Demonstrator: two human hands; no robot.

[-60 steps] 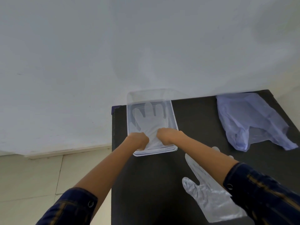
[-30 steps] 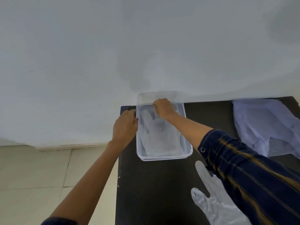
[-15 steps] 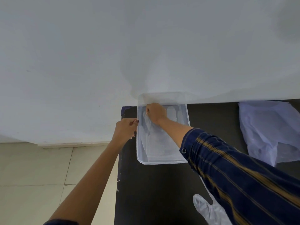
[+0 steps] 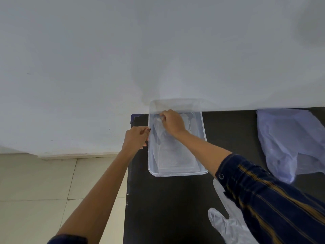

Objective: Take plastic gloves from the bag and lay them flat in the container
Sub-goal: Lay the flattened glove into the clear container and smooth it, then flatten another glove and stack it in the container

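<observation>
A clear plastic container (image 4: 175, 174) stands at the far left of the black table, against the wall. A clear plastic glove (image 4: 177, 155) lies inside it. My right hand (image 4: 173, 122) reaches into the far left corner of the container, fingers pinched on the glove's finger end. My left hand (image 4: 136, 139) grips the container's left rim from outside. A second clear glove (image 4: 226, 224) lies on the table near me, partly under my right sleeve. The pale bluish plastic bag (image 4: 288, 143) lies crumpled at the right.
The black table (image 4: 167, 208) ends at its left edge just beside the container, with tiled floor (image 4: 44, 191) below. A white wall (image 4: 140, 50) rises right behind the container and the bag.
My right hand has moved from the glove's cuff to the container's far left corner. My left hand left the glove and took the container's left rim.
</observation>
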